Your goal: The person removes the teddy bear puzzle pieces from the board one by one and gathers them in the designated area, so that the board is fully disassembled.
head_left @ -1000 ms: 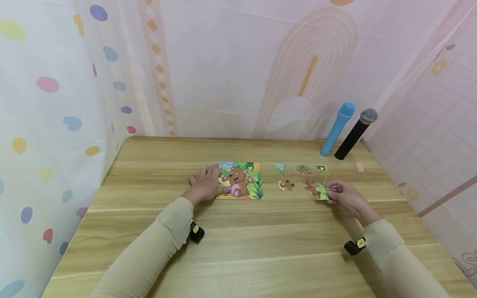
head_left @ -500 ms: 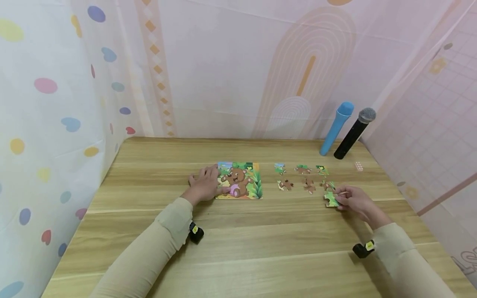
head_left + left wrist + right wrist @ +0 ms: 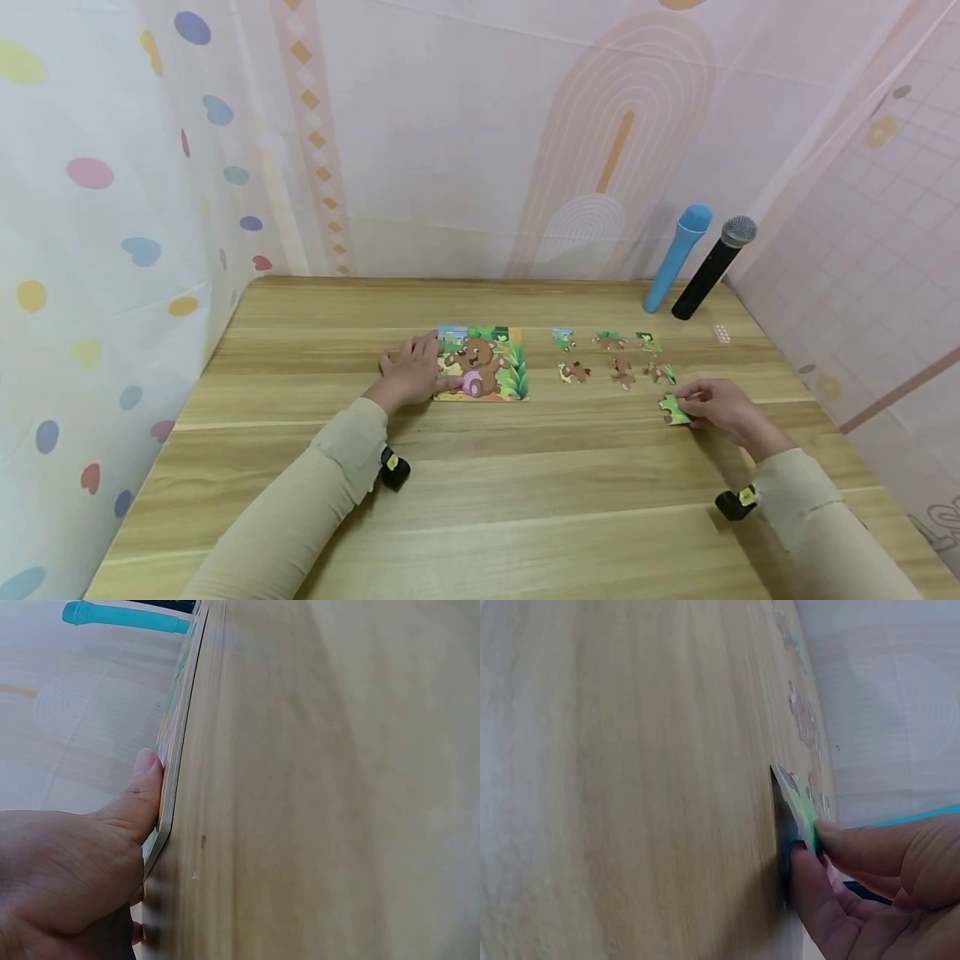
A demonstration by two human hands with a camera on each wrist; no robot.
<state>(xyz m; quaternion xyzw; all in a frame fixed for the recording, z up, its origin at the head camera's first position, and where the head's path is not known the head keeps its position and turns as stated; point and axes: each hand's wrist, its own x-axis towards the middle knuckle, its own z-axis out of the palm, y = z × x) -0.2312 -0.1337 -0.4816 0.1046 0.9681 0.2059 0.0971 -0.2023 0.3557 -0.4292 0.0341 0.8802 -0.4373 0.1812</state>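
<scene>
My right hand (image 3: 723, 408) pinches a green puzzle piece (image 3: 675, 409) between thumb and fingers, at the near right end of the loose pieces. In the right wrist view this piece (image 3: 799, 799) is tilted, its far edge close to the tabletop. My left hand (image 3: 411, 372) rests at the left side of a flat picture puzzle (image 3: 498, 367) showing a brown bear. The left thumb (image 3: 146, 780) lies on the puzzle's face, while the other fingers spread along its left edge. Loose pieces lie in two rows between the hands, among them a brown bear piece (image 3: 622, 373).
At the back right, a blue microphone (image 3: 677, 260) and a black microphone (image 3: 712, 268) stand leaning on the wooden table (image 3: 480, 500). A small pink dotted item (image 3: 722, 334) lies near the right edge. Patterned cloth (image 3: 450, 142) hangs behind and on both sides.
My right hand has drawn the green piece right and toward me, away from the brown pieces, uncovering the piece at the lower row's right end. The left hand stays put on the puzzle.
</scene>
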